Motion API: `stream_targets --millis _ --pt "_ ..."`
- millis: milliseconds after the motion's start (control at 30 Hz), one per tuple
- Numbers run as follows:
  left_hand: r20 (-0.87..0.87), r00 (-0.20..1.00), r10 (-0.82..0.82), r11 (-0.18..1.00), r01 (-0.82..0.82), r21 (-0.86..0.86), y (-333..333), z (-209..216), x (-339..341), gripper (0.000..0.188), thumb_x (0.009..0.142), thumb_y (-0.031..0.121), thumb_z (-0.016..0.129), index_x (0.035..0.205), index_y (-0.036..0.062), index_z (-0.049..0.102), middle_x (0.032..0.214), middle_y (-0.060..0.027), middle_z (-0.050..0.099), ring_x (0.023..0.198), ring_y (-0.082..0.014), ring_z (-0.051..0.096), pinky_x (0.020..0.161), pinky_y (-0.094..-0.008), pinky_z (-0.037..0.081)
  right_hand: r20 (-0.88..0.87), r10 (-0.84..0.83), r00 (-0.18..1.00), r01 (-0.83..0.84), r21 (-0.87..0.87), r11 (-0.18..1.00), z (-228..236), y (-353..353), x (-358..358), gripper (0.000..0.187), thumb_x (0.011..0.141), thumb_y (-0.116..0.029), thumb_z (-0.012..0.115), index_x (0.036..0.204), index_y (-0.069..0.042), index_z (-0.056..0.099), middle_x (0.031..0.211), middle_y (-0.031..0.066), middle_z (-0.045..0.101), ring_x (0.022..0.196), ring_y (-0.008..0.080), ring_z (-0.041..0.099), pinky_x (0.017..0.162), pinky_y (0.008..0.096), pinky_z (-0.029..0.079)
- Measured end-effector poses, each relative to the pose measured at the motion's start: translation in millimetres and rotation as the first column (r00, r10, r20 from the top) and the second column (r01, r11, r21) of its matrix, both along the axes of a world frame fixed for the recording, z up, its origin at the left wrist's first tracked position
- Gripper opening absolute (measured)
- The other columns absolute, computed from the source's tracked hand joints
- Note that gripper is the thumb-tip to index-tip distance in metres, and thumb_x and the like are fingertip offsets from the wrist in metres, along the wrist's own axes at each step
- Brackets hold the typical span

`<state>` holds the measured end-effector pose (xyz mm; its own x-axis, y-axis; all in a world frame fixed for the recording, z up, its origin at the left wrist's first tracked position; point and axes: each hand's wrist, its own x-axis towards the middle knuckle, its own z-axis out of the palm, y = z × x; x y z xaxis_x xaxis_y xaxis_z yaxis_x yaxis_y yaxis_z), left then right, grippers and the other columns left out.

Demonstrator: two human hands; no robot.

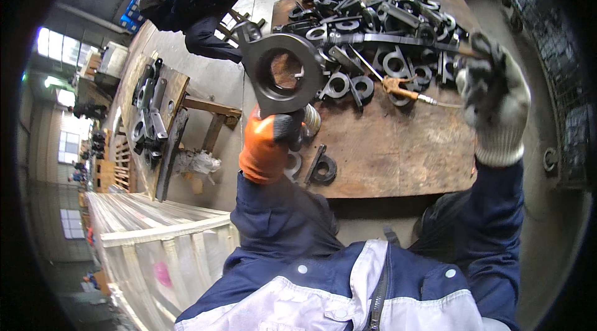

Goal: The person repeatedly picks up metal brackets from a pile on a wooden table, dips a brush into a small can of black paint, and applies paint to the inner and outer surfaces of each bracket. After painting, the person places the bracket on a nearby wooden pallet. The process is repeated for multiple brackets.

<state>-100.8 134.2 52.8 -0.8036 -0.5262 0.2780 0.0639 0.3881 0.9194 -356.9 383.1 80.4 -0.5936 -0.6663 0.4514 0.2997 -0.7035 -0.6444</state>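
Note:
My left hand [266,149], in an orange glove with dark fingers, grips the lower end of a black metal ring bracket [256,73] and holds it up above the table's left side. The bracket's round hole faces me. My right hand [496,94], in a whitish knitted glove with dark smudges, is closed round the handle end of a long flat file [398,40]. The file points left across the heap, its tip near the bracket's right side; I cannot tell whether they touch. Some right fingers are blurred.
A brown worktable [398,144] bears a heap of black ring brackets [339,85] and an orange air blow gun [399,87] with a hose. One loose bracket [323,169] lies near its front edge. A co-worker [199,7] sits far left, beyond a wooden bench [177,91] with more parts.

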Motion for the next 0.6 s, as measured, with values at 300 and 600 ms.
stream_targets --millis 300,600 --pt "-0.047 0.979 0.199 0.884 -0.158 0.44 6.3 -18.0 -26.7 0.032 0.081 0.006 0.068 0.111 0.0003 0.06 0.085 -0.0027 0.065 0.065 -0.0064 0.057 0.053 -0.0221 0.044 -0.279 -0.243 0.929 0.325 0.305 0.895 23.2 -25.1 84.5 0.021 0.097 0.001 0.054 0.115 0.009 0.061 0.113 0.0238 0.068 0.099 0.0258 0.07 0.084 0.0356 0.062" --pt "0.002 0.962 0.275 0.9 -0.258 0.35 8.7 -22.1 -31.3 0.031 0.076 0.003 0.061 0.107 0.0003 0.06 0.089 -0.0021 0.065 0.07 -0.01 0.057 0.062 -0.0233 0.047 -0.364 -0.161 0.918 0.267 0.263 0.927 7.0 -46.6 96.5 0.027 0.096 0.003 0.057 0.121 0.009 0.062 0.112 0.0201 0.07 0.097 0.0222 0.07 0.087 0.0311 0.056"
